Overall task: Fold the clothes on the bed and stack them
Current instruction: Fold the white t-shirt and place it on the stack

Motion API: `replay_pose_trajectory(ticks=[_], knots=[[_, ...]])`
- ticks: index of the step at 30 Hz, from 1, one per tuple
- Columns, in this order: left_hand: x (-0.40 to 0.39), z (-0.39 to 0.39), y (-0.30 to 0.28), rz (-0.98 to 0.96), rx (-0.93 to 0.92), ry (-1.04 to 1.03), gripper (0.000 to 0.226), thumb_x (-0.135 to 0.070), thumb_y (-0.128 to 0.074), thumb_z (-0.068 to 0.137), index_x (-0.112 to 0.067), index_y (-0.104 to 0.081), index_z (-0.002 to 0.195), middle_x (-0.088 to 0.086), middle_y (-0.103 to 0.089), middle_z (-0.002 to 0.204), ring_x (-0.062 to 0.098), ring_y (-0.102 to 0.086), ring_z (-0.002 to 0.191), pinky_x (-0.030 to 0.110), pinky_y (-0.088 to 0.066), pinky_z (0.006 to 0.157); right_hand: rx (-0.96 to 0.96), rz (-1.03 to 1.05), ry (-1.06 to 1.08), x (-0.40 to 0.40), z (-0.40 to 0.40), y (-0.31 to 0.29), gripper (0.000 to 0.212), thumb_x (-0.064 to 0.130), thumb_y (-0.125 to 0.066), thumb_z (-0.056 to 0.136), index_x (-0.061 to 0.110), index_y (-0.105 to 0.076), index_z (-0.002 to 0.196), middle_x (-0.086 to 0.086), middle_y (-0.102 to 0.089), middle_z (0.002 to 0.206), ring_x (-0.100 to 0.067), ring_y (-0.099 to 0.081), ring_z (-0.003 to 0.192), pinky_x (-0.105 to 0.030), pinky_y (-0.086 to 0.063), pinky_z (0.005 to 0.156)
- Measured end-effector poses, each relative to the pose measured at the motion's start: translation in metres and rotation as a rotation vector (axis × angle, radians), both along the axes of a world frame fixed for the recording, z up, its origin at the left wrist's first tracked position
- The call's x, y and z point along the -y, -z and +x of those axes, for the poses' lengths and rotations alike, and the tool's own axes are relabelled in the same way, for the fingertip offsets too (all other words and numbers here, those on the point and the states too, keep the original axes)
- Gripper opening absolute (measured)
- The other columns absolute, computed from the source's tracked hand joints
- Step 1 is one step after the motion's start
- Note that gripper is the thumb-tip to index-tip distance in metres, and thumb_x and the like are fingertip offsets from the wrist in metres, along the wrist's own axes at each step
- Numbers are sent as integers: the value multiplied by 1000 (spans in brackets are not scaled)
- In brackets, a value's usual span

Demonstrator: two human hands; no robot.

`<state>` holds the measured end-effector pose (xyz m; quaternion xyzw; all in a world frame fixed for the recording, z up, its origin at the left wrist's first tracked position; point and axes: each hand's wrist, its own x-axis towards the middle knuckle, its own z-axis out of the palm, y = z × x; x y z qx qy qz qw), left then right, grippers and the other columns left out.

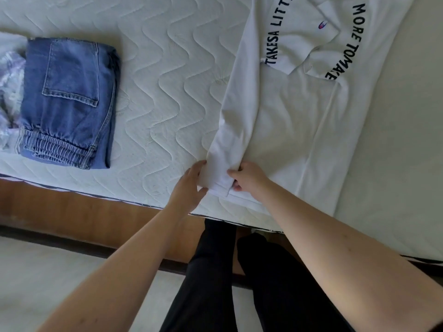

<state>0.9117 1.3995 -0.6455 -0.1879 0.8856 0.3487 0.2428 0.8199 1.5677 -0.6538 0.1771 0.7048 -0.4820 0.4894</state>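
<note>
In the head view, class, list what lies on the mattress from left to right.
Pale patterned garment → folded blue jeans → bare quilted mattress → left hand → right hand, gripping a white sleeve cuff → white printed sweatshirt.

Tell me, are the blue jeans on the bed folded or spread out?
Folded. The blue jeans lie as a compact rectangle on the mattress, with stacked layers visible along the edges, a back pocket on top.

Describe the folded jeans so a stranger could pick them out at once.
Start at the white quilted mattress and go to its left end, far from the white sweatshirt. The jeans lie there folded into a rectangle: the only blue denim, back pocket up.
</note>
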Motion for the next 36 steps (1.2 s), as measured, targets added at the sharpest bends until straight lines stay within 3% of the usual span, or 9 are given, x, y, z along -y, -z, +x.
replay_pose_trajectory(ticks=[5,10,13,16,20,23,29,33,36], knots=[[-14,6,3,20,-25,-162,46,-10,-53,94,-28,-41,134,-3,-65,105,21,-61,86,32,-47,68,-17,-47,95,-14,20,4,30,33,-49,101,11,-58,119,-9,-66,115,-25,-66,100,-39,-57,88],[-22,13,6,-136,-28,-202,43,-8,-46,93,-25,-44,132,5,-64,84,28,-60,72,41,-50,58,-34,-105,95,-23,41,9,5,20,-59,96,16,-61,96,0,-69,93,-21,-74,81,-29,-59,69],[-19,23,7,-203,-21,-132,44,-12,-46,96,-27,-39,137,5,-62,76,27,-58,65,40,-50,55,-65,-30,133,-27,49,6,22,21,-60,96,12,-57,76,10,-58,60,-19,-74,65,-34,-58,66],[-20,30,8,-258,17,-89,36,-13,-44,97,-23,-41,132,9,-61,74,30,-57,64,40,-48,53,-97,31,43,-29,58,2,27,28,-58,96,12,-55,74,3,-64,59,-17,-72,60,-26,-54,53],[-20,32,11,-337,71,-12,11,-17,-43,96,-13,-45,106,9,-57,66,30,-53,58,32,-36,47,-135,164,-32,-27,60,-1,28,30,-53,96,12,-54,74,-8,-71,65,-15,-69,52,-22,-50,45],[-22,28,11,-421,95,68,11,-23,-43,97,-13,-43,102,6,-57,68,28,-53,58,31,-35,48,-181,243,-134,-31,59,-5,27,29,-48,96,12,-57,78,-8,-71,64,-17,-67,48,-20,-45,43],[-27,22,9,-612,174,283,23,-27,-45,98,-13,-42,116,1,-59,86,23,-50,64,31,-37,53,-193,298,-282,-28,52,-13,29,25,-41,98,10,-59,81,-10,-72,68,-23,-69,54,-31,-55,61],[-27,20,10,-594,186,298,25,-28,-44,98,-12,-42,118,2,-61,92,25,-61,74,31,-40,54,-142,327,-282,-44,60,-12,32,34,-46,97,9,-64,86,-9,-73,69,-17,-64,46,-23,-47,52],[-26,11,8,-535,213,282,27,-28,-46,95,-13,-43,118,-1,-58,84,24,-56,68,28,-37,52,-166,342,-279,-51,61,-7,32,37,-52,95,9,-65,87,-7,-72,68,-11,-57,40,-19,-43,46]])
